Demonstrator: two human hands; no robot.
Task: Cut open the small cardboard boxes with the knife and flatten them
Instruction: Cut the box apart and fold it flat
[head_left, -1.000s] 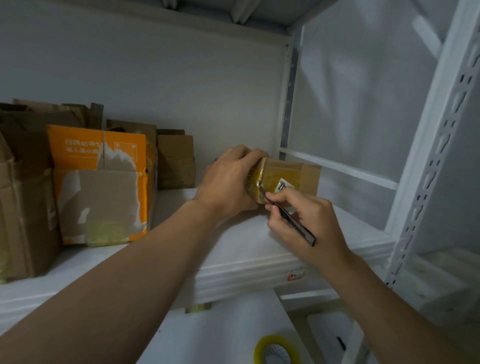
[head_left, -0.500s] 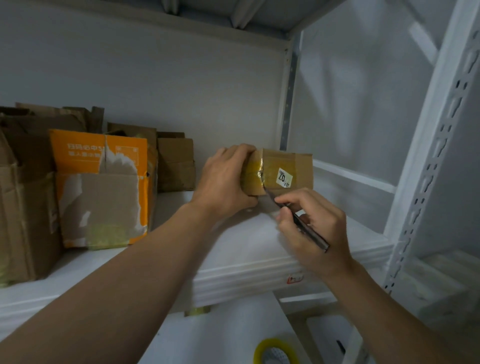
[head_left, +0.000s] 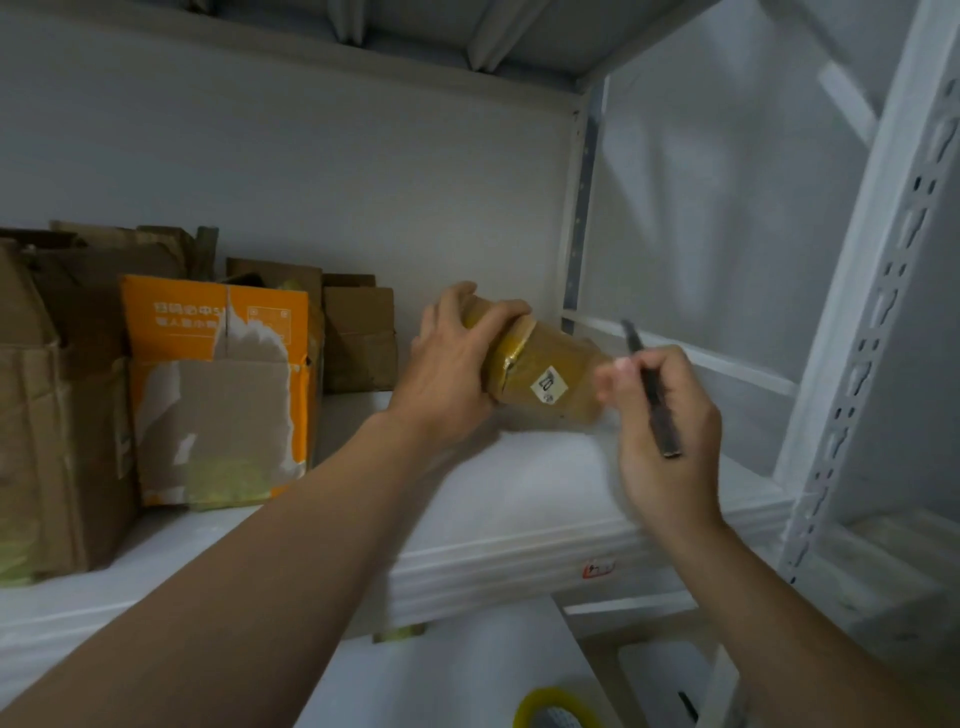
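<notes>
A small brown cardboard box, wrapped with yellowish tape and bearing a small white label, is tilted above the white shelf. My left hand grips its left end, fingers curled over the top. To the right of the box, my right hand holds a slim dark knife, blade pointing up and off the cardboard. The right hand is blurred by motion.
Several larger cardboard boxes stand at the shelf's left, among them an orange printed box and a brown box behind it. A perforated white upright frames the right side. A roll of yellow tape lies on the lower level.
The knife has come off the box's taped seam and swung to the right with its blade up. My left hand has tipped the box, lifting its left end.
</notes>
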